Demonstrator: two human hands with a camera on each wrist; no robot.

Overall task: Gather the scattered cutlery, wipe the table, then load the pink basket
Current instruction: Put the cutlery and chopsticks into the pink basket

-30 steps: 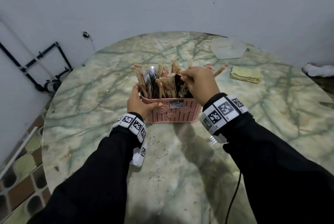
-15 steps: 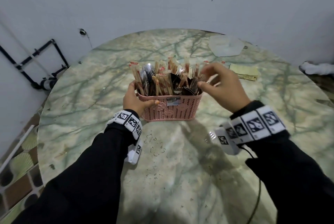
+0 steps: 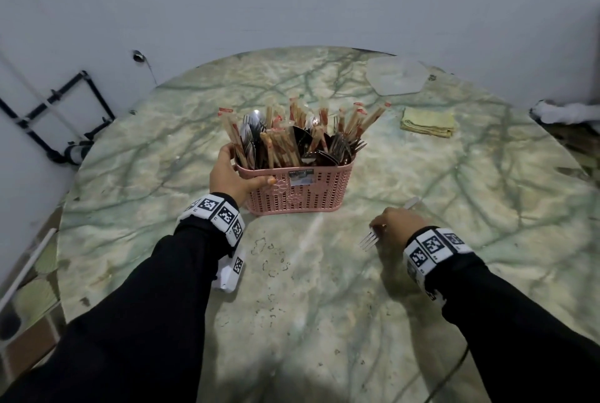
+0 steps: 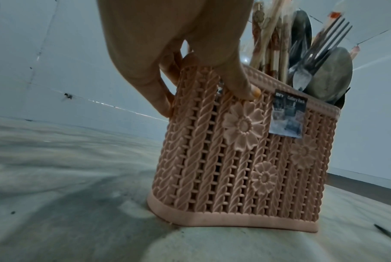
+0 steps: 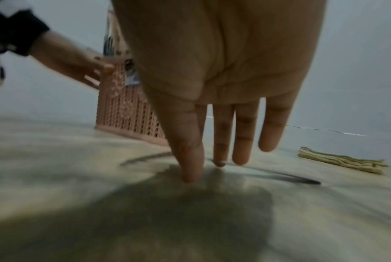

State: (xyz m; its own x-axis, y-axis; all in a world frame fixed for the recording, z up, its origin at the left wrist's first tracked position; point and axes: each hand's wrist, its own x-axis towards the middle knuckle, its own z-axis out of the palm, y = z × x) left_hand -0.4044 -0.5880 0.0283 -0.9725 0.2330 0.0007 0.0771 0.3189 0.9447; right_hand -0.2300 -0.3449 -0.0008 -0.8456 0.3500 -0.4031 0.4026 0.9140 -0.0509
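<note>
The pink basket [image 3: 302,191] stands mid-table, packed with wrapped chopsticks, spoons and forks [image 3: 292,139]. My left hand [image 3: 229,175] grips its left end, thumb on the front wall [image 4: 234,159] and fingers round the corner. A lone fork [image 3: 368,242] lies flat on the table to the right of the basket. My right hand [image 3: 394,222] is down over the fork's middle. In the right wrist view its fingers [image 5: 191,159] point straight down, tips on the table at the fork [image 5: 279,174]. The fork's shaft is hidden under the hand in the head view.
A folded yellow cloth [image 3: 427,121] lies at the back right of the round marble table [image 3: 324,321]. A clear hexagonal lid [image 3: 397,76] sits near the far edge. White walls close in behind; black pipes [image 3: 65,110] run at the left.
My right hand left the top of the basket, swung right and came down onto the fork on the table. The left hand kept its hold on the basket.
</note>
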